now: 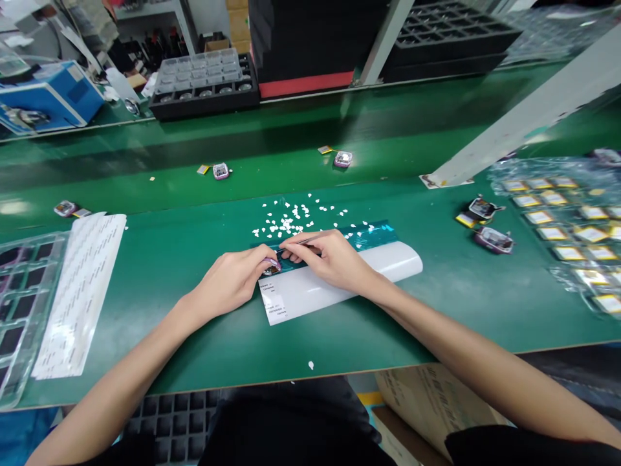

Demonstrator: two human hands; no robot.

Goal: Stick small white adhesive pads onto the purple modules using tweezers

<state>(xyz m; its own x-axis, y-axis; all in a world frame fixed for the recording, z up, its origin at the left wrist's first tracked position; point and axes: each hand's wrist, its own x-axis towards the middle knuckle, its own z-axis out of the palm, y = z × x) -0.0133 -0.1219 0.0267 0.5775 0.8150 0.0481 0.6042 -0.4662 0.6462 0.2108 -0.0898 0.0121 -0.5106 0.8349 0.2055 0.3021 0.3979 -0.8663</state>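
Observation:
My left hand (237, 275) is closed on a small purple-rimmed watch case (272, 266), mostly covered by the fingers. Pinched in my right hand (327, 255) is a pair of thin metal tweezers (310, 239), pointing toward the case; their tips are hard to make out. Under both hands lies a white label sheet (310, 294) with a teal film strip (371, 238) along its far side and its right end curled up. Many small white tabs (287, 224) are scattered just beyond the strip.
More watch cases with yellow-edged batteries lie along the back, including one open case (343, 159), and a purple case (493, 239) at right. A plastic tray of batteries (553, 217) stands far right. Printed strips (82, 291) overlap a clear tray (41, 323) at left. A slanted white post (524, 110) rises at right.

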